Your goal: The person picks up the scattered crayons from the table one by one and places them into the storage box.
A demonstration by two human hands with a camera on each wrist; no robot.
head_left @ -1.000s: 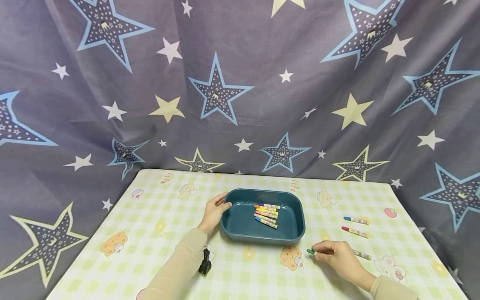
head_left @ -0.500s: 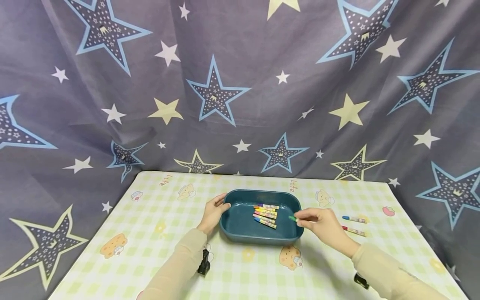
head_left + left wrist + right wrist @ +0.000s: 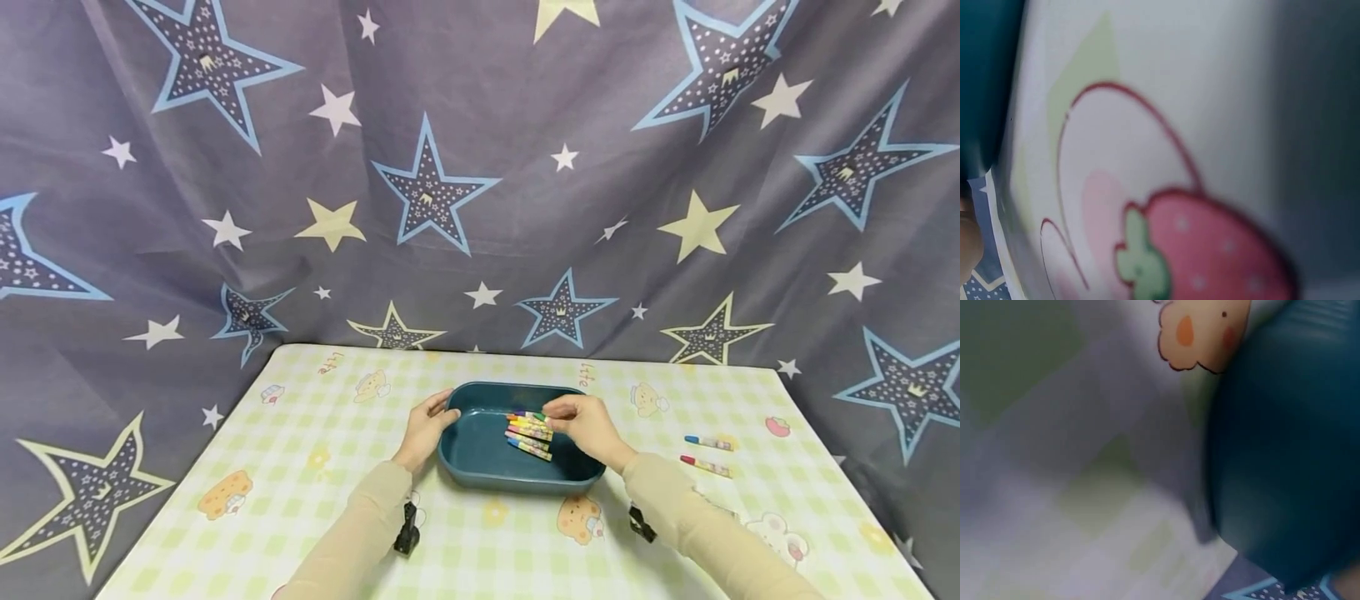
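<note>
In the head view a dark teal rectangular box (image 3: 517, 484) stands on the table, with several crayons (image 3: 529, 447) in paper wrappers lying side by side inside it. My left hand (image 3: 423, 431) grips the box at its left end, thumb over the rim. Over the inside of the box, my right hand (image 3: 588, 427) pinches a green crayon (image 3: 540, 416) beside the upper end of the row; most of that crayon is hidden by the fingers. Both wrist views show mainly the box's outer wall (image 3: 985, 81), (image 3: 1291, 444) and the cloth.
Right of the box lie a blue crayon (image 3: 708, 442) and a red crayon (image 3: 707, 466). Another crayon (image 3: 726, 510) is mostly covered by the right sleeve. A checked cloth (image 3: 315, 533) covers the table, and a star-patterned curtain (image 3: 480, 167) hangs behind.
My right hand has carried the green crayon up and left from the cloth, across the box's right rim, to the crayons inside. The left hand keeps its grip on the box.
</note>
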